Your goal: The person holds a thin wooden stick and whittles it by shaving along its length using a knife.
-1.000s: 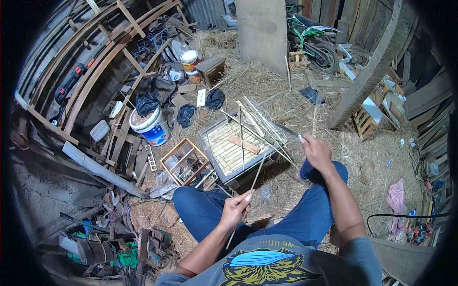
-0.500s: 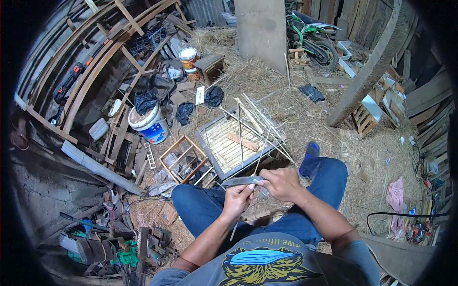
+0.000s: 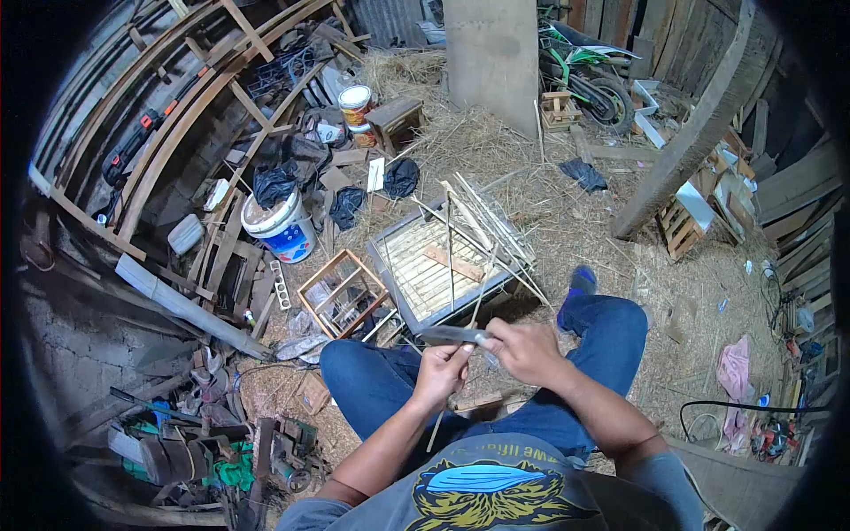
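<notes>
My right hand (image 3: 529, 352) is closed around the handle of a knife (image 3: 450, 334), its broad blade pointing left above my other hand. A thin bamboo strip (image 3: 435, 435) is pinched in my left hand (image 3: 438, 379), with its lower end sticking out toward my lap. The strip's upper part runs past the blade toward a low framed tray. My left thumb is close under the blade; whether it touches is unclear. On that tray (image 3: 382, 257), just beyond my knees, lie several split sticks (image 3: 496, 239) and a flat reddish-brown piece of wood (image 3: 454, 264).
A small wooden frame (image 3: 308, 299) sits left of the tray, near a white-and-blue bucket (image 3: 288, 234). A slanting post (image 3: 677, 142) rises at right. Tools and scraps (image 3: 283, 460) are heaped at lower left. Straw covers the floor.
My right hand and the knife have shifted slightly, the blade now tilting down toward the right. The whole view has moved a little. Both hands keep their grips.
</notes>
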The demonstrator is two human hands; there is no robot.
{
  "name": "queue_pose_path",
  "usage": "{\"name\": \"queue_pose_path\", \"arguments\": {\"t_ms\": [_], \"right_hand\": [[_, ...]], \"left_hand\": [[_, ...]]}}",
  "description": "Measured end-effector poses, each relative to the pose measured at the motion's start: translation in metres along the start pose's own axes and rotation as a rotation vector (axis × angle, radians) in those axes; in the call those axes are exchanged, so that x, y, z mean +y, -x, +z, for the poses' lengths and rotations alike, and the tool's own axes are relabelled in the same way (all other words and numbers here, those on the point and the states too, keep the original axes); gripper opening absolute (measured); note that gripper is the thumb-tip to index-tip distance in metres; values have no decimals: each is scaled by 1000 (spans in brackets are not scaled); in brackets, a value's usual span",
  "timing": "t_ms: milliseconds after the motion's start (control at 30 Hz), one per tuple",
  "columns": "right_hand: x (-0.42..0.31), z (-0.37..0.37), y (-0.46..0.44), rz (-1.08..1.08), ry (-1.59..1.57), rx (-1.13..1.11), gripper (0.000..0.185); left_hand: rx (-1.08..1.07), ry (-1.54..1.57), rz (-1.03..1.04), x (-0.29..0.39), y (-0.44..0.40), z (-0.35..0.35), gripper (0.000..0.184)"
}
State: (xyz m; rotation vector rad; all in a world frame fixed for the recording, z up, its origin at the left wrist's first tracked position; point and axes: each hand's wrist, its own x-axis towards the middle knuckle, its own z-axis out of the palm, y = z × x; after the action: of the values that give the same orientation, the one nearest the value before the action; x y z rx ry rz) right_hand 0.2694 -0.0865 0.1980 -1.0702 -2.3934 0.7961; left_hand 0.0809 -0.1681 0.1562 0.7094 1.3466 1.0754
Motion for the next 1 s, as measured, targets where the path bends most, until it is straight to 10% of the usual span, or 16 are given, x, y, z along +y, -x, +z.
{"name": "queue_pose_path", "arguments": {"t_ms": [467, 600, 767, 1000], "right_hand": [[28, 2, -14, -96, 144, 34, 26], [116, -34, -28, 431, 366, 94, 37], [93, -42, -18, 328, -5, 386, 32], [11, 6, 5, -69, -4, 43, 26]], "left_hand": [[-75, 103, 36, 3, -3, -1, 25], [-94, 53, -41, 8, 22, -8, 37], [-122, 59, -72, 5, 21, -11, 47], [-226, 164, -59, 13, 1, -3, 33]]}}
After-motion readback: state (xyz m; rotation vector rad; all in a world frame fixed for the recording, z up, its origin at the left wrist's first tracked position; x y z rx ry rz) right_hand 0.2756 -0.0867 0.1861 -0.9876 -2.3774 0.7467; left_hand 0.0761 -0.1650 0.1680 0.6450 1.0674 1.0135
